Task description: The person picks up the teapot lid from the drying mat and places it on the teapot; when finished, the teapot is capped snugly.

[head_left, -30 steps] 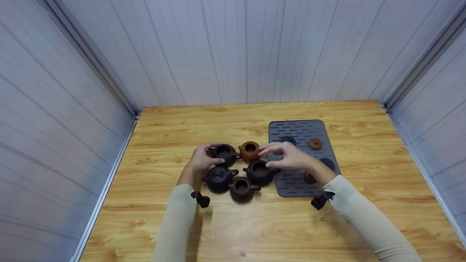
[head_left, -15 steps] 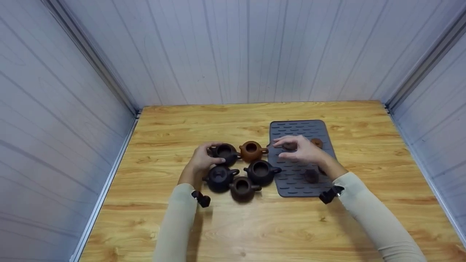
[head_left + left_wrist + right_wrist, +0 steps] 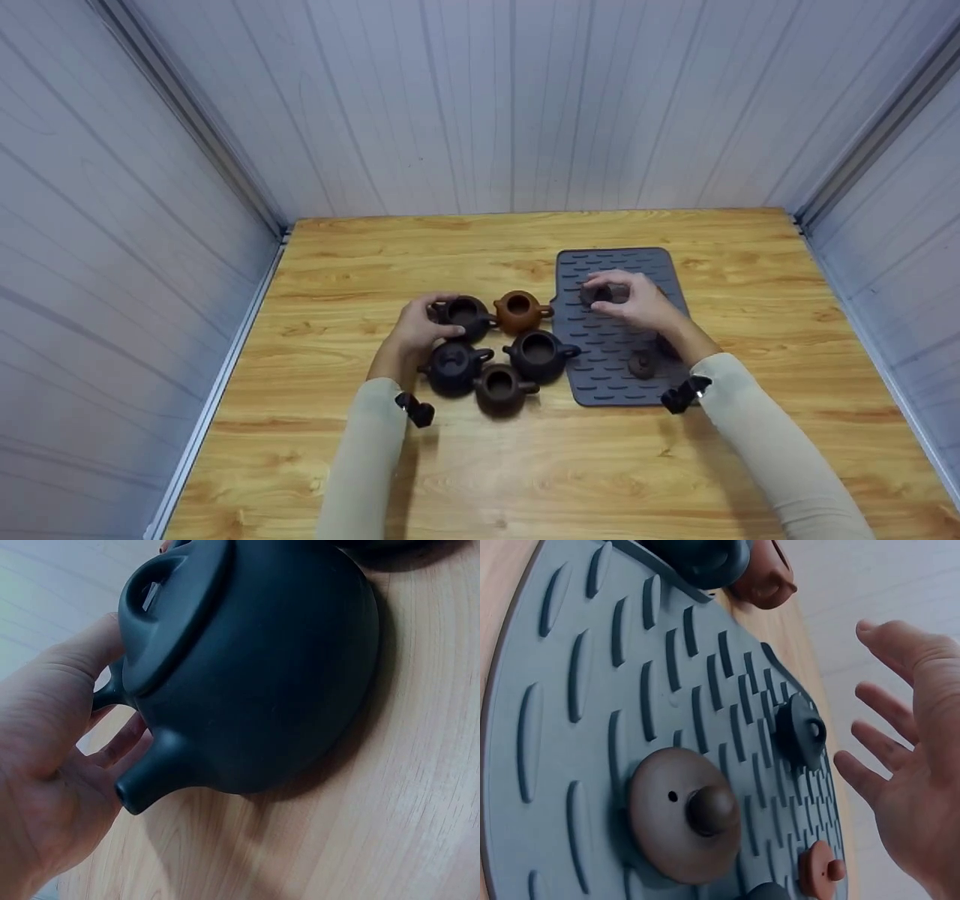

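My left hand (image 3: 420,326) grips a dark lidless teapot (image 3: 463,319) at the back left of a cluster, thumb at its near rim and fingers at the far side. In the left wrist view, a dark teapot wearing its lid (image 3: 277,675) hides most of that one. My right hand (image 3: 637,300) hovers over the grey mat (image 3: 600,390), fingers apart, around a dark lid (image 3: 802,733) in the head view. The right wrist view shows a gap between fingers and lid. A brown lid (image 3: 679,817) and an orange lid (image 3: 819,870) lie on the mat too.
Beside the gripped pot stand an orange teapot (image 3: 517,311), another dark teapot (image 3: 538,356) and a brown teapot (image 3: 501,388), all lidless. One more dark lid (image 3: 769,892) peeks in at the bottom of the right wrist view. White panel walls (image 3: 480,105) enclose the wooden table.
My right hand has moved right, away from the orange teapot, to above the dark lid on the mat. My left hand has stayed at its teapot.
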`<state>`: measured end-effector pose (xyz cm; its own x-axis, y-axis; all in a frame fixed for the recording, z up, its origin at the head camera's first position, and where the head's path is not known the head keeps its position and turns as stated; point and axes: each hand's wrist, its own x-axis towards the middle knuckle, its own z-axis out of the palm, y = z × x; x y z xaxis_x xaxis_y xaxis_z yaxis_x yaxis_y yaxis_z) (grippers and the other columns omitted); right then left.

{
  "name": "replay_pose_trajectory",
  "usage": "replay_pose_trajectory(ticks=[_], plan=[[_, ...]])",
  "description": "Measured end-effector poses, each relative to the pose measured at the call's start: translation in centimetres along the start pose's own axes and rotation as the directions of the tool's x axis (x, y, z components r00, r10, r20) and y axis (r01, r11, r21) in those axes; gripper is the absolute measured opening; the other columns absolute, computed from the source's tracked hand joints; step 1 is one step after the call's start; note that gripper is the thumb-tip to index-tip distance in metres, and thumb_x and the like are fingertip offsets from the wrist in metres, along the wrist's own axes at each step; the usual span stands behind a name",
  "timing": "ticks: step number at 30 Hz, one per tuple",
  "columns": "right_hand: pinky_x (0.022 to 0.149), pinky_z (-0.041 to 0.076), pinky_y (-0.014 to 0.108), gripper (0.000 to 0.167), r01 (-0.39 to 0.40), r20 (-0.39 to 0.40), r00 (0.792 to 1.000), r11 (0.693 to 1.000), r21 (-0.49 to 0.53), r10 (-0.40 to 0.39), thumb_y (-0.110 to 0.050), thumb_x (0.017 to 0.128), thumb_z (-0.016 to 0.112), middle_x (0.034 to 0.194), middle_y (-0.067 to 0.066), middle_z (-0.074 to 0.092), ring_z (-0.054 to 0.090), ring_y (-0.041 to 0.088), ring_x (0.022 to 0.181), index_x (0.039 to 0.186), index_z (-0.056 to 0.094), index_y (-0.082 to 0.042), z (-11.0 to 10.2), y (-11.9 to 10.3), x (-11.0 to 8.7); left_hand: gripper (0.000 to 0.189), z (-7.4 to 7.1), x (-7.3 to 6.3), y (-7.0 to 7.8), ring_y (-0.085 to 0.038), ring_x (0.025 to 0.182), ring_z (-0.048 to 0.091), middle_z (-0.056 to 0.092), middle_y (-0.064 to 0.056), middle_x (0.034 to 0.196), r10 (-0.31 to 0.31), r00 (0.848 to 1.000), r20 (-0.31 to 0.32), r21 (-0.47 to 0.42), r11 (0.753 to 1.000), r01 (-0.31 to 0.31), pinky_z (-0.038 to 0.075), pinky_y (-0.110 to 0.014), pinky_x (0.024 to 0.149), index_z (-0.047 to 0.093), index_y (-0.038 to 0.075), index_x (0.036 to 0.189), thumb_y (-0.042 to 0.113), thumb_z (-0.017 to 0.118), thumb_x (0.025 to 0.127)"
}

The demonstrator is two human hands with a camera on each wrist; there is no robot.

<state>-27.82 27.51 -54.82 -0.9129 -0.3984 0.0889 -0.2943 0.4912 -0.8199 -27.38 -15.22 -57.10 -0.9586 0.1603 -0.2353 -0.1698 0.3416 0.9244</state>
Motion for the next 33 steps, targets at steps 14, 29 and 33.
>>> replay_pose_trajectory(ticks=[14, 29, 33], plan=[[0.129, 0.038, 0.073, 0.055, -0.114, -0.043, 0.993, 0.993, -0.006, 0.114, -0.007, 0.105, 0.079, 0.165, 0.031, 0.055, 0.05, 0.053, 0.155, 0.157, 0.062, 0.0, 1.0, 1.7, 0.3, 0.067, 0.4, 0.0, 0.3, -0.027, 0.122, 0.064, 0.067, -0.022, 0.145, 0.011, 1.0, -0.007, -0.032, 0.999, -0.011, 0.052, -0.035, 0.106, 0.071, 0.01, 0.15, -0.008, 0.089, 0.089], [0.112, 0.054, 0.058, 0.044, -0.167, -0.102, 0.981, 0.985, -0.037, 0.162, -0.006, 0.104, 0.079, 0.15, 0.029, 0.063, 0.063, 0.049, 0.134, 0.147, 0.073, -0.004, 1.5, 2.5, 0.7, 0.065, 0.4, 0.3, 0.3, -0.026, 0.123, 0.062, 0.066, -0.021, 0.147, 0.013, 1.0, -0.004, -0.022, 1.0, -0.013, 0.051, -0.035, 0.107, 0.071, 0.009, 0.15, -0.007, 0.089, 0.089], [0.096, 0.053, 0.037, 0.039, -0.161, -0.116, 0.981, 0.986, -0.05, 0.154, -0.006, 0.103, 0.081, 0.139, 0.027, 0.065, 0.066, 0.041, 0.119, 0.141, 0.077, -0.003, 1.6, 2.7, 0.7, 0.064, 0.4, 0.2, 0.4, -0.028, 0.129, 0.062, 0.064, -0.02, 0.154, 0.027, 1.0, 0.002, 0.0, 1.0, -0.027, 0.051, -0.037, 0.11, 0.071, 0.009, 0.151, -0.006, 0.088, 0.091]])
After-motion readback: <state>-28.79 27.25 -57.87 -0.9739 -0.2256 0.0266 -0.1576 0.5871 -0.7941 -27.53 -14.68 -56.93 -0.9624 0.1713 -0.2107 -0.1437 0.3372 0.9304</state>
